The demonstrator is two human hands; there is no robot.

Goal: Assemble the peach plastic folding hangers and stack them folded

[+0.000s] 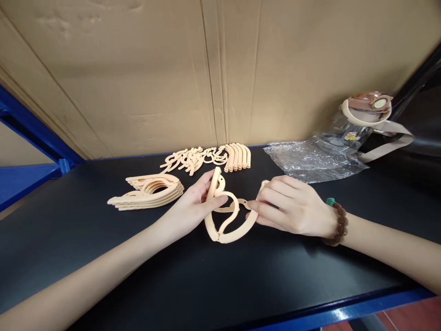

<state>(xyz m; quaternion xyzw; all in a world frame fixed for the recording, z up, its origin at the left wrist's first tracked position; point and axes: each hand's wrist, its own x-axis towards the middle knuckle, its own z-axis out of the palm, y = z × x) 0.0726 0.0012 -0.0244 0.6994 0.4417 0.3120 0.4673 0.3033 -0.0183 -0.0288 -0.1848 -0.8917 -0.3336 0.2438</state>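
Observation:
Between my hands is a cream plastic folding hanger (234, 236), its two curved arms meeting at a joint at the bottom and a hook-shaped piece curling up inside. My left hand (203, 197) is closed on the left arm, thumb over the hook. The right arm is gripped by my right hand (289, 202), whose fingertips also reach a thin curved part (227, 209) behind; whether they hold that part I cannot tell. Left of my left hand lies a stack of folded hangers (148, 195). Farther back are a heap of loose hook pieces (189, 158) and a row of curved arms (237, 157).
A clear plastic bag (310, 158) lies on the black tabletop (155, 285) at the right. Beside it a clear bottle (361, 119) with a brown lid and a strap leans back. Cardboard (138, 82) stands behind, and blue metal framing (34, 122) edges the table.

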